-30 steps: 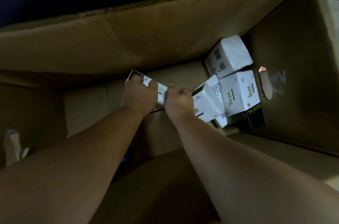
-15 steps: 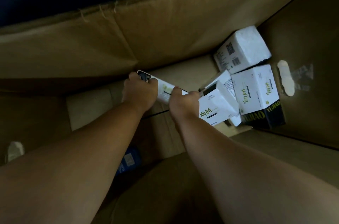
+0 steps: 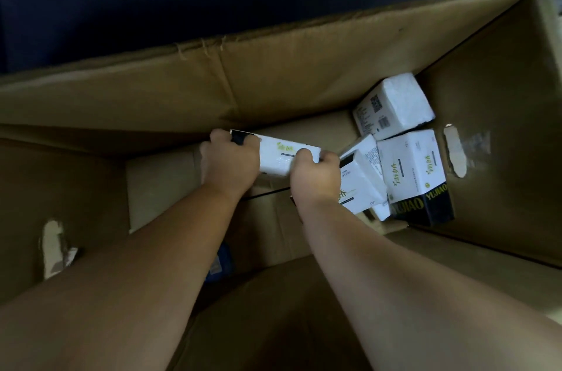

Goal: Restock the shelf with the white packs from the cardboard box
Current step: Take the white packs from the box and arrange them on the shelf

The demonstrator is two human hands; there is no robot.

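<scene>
Head view — inside the cardboard box (image 3: 273, 78) we grasp one white pack (image 3: 284, 156): left hand (image 3: 228, 162) curled round its dark end, right hand (image 3: 314, 177) round the other. Four more packs (image 3: 410, 157) lie heaped in the far right corner.

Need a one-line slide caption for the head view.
Both hands, left and right, grip one white pack inside the cardboard box.

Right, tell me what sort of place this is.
Probably a shop stockroom or aisle, though only the inside of a large cardboard box shows. Both hands hold one white pack; identical retail packs lie in the corner. Beyond the box it is too dark to tell.
</scene>
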